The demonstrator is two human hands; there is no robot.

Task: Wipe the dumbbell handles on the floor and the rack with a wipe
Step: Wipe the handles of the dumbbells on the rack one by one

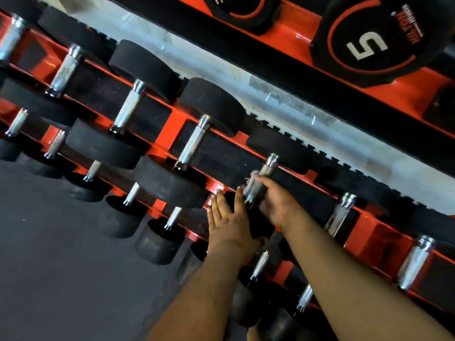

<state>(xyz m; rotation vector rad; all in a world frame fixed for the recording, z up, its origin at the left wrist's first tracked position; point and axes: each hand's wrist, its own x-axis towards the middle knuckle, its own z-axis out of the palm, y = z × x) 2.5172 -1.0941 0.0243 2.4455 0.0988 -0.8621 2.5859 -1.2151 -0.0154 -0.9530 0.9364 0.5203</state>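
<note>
A red rack holds several black dumbbells with chrome handles on tilted tiers. My right hand grips the chrome handle of one dumbbell on the middle tier, with a crumpled grey wipe wrapped between palm and handle. My left hand lies flat with straight fingers on the black head of that same dumbbell, just left of the handle. A neighbouring handle to the left and another handle to the right are bare.
A lower tier of smaller dumbbells juts out below my arms. Dark rubber floor lies at the lower left. Above, a black plate marked 5 sits on the top red shelf. A pale wall strip shows behind the rack.
</note>
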